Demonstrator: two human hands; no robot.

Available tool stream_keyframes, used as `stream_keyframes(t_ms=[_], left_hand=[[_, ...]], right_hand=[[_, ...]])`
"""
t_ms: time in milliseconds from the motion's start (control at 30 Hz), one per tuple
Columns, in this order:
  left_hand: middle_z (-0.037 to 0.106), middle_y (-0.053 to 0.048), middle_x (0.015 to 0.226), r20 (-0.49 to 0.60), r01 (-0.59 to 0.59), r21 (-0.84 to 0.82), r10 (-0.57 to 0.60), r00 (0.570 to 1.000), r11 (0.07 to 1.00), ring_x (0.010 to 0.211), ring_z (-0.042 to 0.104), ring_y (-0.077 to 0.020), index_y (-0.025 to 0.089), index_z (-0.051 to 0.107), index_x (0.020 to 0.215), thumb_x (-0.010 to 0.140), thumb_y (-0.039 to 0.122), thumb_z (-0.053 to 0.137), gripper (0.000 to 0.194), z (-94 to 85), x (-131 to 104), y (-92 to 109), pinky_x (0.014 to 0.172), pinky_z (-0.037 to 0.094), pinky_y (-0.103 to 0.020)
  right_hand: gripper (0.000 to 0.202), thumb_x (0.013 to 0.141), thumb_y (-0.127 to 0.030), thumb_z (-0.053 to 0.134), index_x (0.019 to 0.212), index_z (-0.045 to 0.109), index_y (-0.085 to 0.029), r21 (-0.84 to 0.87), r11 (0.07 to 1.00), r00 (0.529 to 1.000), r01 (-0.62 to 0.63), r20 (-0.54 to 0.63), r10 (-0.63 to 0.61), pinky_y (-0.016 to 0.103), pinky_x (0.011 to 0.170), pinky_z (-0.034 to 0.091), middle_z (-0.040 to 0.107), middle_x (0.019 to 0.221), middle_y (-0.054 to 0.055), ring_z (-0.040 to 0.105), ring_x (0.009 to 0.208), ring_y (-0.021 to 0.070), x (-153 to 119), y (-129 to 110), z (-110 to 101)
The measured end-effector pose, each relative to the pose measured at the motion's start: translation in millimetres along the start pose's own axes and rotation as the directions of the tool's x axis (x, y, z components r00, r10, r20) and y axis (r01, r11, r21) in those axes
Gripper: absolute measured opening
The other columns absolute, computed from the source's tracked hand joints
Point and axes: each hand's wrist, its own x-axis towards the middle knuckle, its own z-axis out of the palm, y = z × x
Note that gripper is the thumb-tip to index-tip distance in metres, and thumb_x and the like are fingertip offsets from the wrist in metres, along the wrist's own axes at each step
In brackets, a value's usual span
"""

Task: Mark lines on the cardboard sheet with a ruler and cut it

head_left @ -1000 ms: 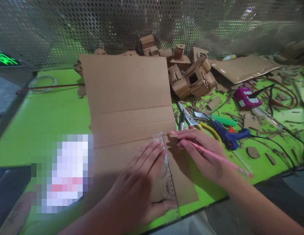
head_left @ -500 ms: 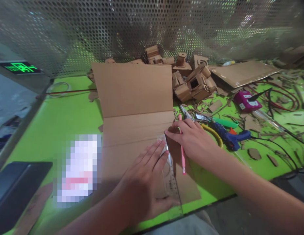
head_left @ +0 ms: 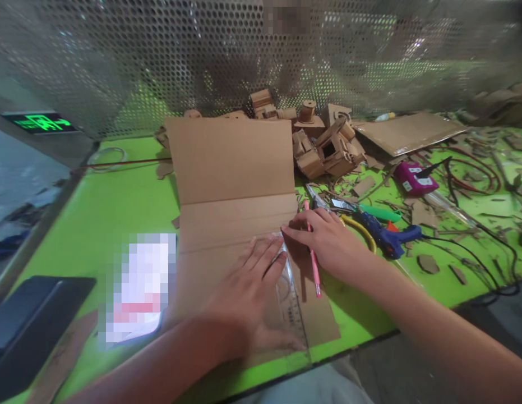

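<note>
A large sheet of brown cardboard [head_left: 231, 163] lies before me, creased across the middle, its far panel slightly raised. My left hand [head_left: 244, 297] rests flat on the near panel with fingers stretched out, pressing on a clear ruler [head_left: 291, 311]. The ruler runs lengthwise near the sheet's right side. My right hand [head_left: 330, 238] is closed around a pink pencil [head_left: 314, 272], which slants between the fingers with its eraser end toward me. The right thumb and forefinger are at the ruler's far end; their exact contact is hard to make out.
Right of the cardboard lie a utility knife [head_left: 342, 206], a blue glue gun [head_left: 391, 235], a purple power socket [head_left: 414, 178] and many scraps. Cardboard model parts [head_left: 328, 148] stand behind. At left are a blurred-out phone [head_left: 145, 286] and a dark case [head_left: 37, 320].
The view has shifted slightly. The left hand's fingers have spread a little on the ruler and cardboard. The right hand stays at the ruler's far end with the pencil.
</note>
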Motion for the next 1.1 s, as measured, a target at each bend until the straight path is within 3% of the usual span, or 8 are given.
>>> stream_keyframes(t_ms=[133,333,467,567,767,900,1033,1100], left_hand=[[0.020,-0.030,0.173,0.115,0.042,0.012,-0.044,0.992,0.999,0.162,0.015,-0.0420,0.000,0.029,0.161,0.076,0.099,0.047,0.132,-5.4,4.5,-0.1,0.131,0.014,-0.060],[0.020,-0.028,0.173,0.193,0.080,-0.006,-0.078,0.978,0.997,0.163,0.011,-0.0409,0.000,0.030,0.162,0.075,0.100,0.046,0.133,-10.4,6.8,3.3,0.131,0.015,-0.059],[0.019,-0.028,0.173,0.210,0.083,-0.005,-0.080,0.974,0.997,0.162,0.011,-0.0415,0.001,0.033,0.161,0.078,0.099,0.044,0.130,-11.3,4.9,3.9,0.130,0.015,-0.061],[0.021,-0.029,0.172,0.163,0.069,-0.030,-0.063,0.985,0.997,0.162,0.013,-0.0421,-0.001,0.036,0.159,0.077,0.099,0.044,0.130,-10.1,2.4,3.4,0.130,0.017,-0.062],[0.024,-0.027,0.173,0.170,0.090,-0.062,-0.078,0.982,0.994,0.162,0.015,-0.0405,0.002,0.034,0.161,0.077,0.099,0.045,0.129,-9.7,4.5,3.6,0.131,0.015,-0.060],[0.022,-0.025,0.173,0.157,0.080,-0.066,-0.069,0.985,0.995,0.163,0.015,-0.0391,0.005,0.028,0.164,0.078,0.098,0.047,0.128,-9.1,6.4,3.3,0.131,0.012,-0.060],[0.023,-0.028,0.173,0.112,0.039,-0.059,-0.032,0.993,0.997,0.163,0.014,-0.0401,0.003,0.026,0.163,0.081,0.094,0.050,0.125,-5.9,4.0,2.1,0.131,0.012,-0.061],[0.023,-0.027,0.173,0.090,0.028,-0.063,-0.023,0.996,0.998,0.162,0.015,-0.0406,0.006,0.022,0.165,0.082,0.093,0.052,0.124,-4.2,2.9,1.6,0.130,0.013,-0.062]], right_hand=[[0.048,0.102,-0.011,0.053,0.145,0.066,-0.026,0.024,1.000,1.000,0.000,-0.004,0.000,0.053,0.104,0.048,0.064,0.136,0.014,0.055,0.122,0.0336,1.0,-0.8,-3.1],[0.050,0.094,-0.004,0.054,0.140,0.068,-0.019,0.071,0.997,0.998,-0.022,-0.051,0.026,0.054,0.104,0.050,0.063,0.140,0.017,0.059,0.121,0.0338,13.9,13.1,-18.0],[0.038,0.107,-0.021,0.047,0.141,0.064,-0.018,0.370,0.927,0.970,0.068,-0.240,0.025,0.048,0.112,0.049,0.061,0.141,0.018,0.058,0.132,0.0280,14.8,10.0,-24.8],[0.034,0.112,-0.033,0.043,0.132,0.069,-0.025,0.580,0.813,0.938,0.047,-0.306,0.165,0.045,0.117,0.046,0.065,0.137,0.011,0.057,0.136,0.0236,0.3,-5.7,-27.4],[0.041,0.113,-0.044,0.038,0.110,0.075,-0.029,0.806,0.591,0.901,-0.036,-0.230,0.368,0.041,0.102,0.054,0.070,0.128,0.007,0.064,0.123,0.0245,-47.5,-19.5,-15.9],[0.046,0.113,-0.047,0.034,0.105,0.075,-0.029,0.891,0.451,0.892,-0.047,-0.165,0.420,0.040,0.100,0.054,0.072,0.119,0.006,0.064,0.124,0.0253,-73.4,-22.5,-4.1],[0.036,0.112,-0.041,0.042,0.101,0.073,-0.029,0.911,0.403,0.902,-0.083,-0.103,0.419,0.041,0.104,0.052,0.074,0.109,0.005,0.066,0.117,0.0242,-87.1,-37.1,-0.5],[0.024,0.109,-0.038,0.051,0.100,0.072,-0.028,0.909,0.396,0.909,-0.132,-0.048,0.415,0.039,0.098,0.054,0.074,0.106,0.006,0.069,0.111,0.0240,-89.8,-44.7,1.3]])
